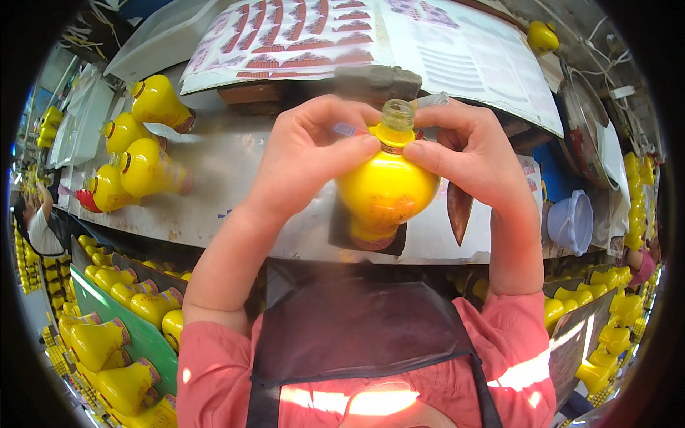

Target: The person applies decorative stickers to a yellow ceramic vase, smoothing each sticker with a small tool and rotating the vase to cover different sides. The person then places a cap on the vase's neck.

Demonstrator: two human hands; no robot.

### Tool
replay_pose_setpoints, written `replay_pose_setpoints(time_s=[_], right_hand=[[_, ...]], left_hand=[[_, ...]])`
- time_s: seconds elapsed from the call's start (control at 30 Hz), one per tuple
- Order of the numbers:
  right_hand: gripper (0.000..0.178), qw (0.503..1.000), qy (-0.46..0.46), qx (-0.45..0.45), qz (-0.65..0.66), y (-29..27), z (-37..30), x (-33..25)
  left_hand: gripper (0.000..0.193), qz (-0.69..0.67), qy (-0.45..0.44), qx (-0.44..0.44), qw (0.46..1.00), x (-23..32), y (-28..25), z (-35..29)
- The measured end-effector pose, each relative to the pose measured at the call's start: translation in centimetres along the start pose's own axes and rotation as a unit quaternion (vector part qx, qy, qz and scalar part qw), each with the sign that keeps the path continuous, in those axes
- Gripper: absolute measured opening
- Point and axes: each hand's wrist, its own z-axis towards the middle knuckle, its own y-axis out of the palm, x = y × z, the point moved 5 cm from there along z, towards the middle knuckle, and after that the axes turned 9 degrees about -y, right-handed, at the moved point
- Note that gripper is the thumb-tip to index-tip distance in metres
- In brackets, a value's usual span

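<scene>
A yellow bottle [387, 189] with a clear glass neck stands on a dark pad [340, 228] in front of me. Around the base of its neck runs a narrow patterned band [392, 149]. My left hand [314, 146] is closed at the neck from the left, thumb on the band; a small printed scrap [345, 129] shows by its fingers. From the other side my right hand [467, 146] presses its thumb to the same band. A pointed brown blade-like tool [459, 214] juts out below the right palm, apparently tucked in that hand.
Several yellow bottles [146, 167] stand at the table's left. Printed decal sheets [303, 39] lie on a raised board at the back, behind a dark block [378, 82]. A white bucket [570, 222] is at the right. Racks of bottles [100, 342] flank me; other people work at both sides.
</scene>
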Motion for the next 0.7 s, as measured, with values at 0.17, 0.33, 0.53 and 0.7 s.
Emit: replay_pose_setpoints(time_s=[0.17, 0.33, 0.53, 0.7], right_hand=[[0.036, 0.999, 0.01, 0.015, 0.043, 0.2, -0.2, 0.7], [0.038, 1.0, -0.011, 0.019, -0.007, 0.2, -0.5, 1.3], [0.037, 0.996, -0.046, 0.057, 0.042, 0.5, -1.0, 1.6], [0.036, 0.995, -0.065, 0.064, 0.041, 0.5, -1.2, 1.5]], left_hand=[[0.007, -0.01, -0.04, -0.027, 0.999, 0.4, -0.8, -0.1], [0.008, 0.015, -0.054, -0.053, 0.997, 0.6, -1.0, 0.6], [0.013, 0.041, -0.074, -0.096, 0.992, 0.6, -1.2, 1.8], [0.01, 0.042, -0.077, -0.115, 0.99, 0.4, -1.1, 2.4]])
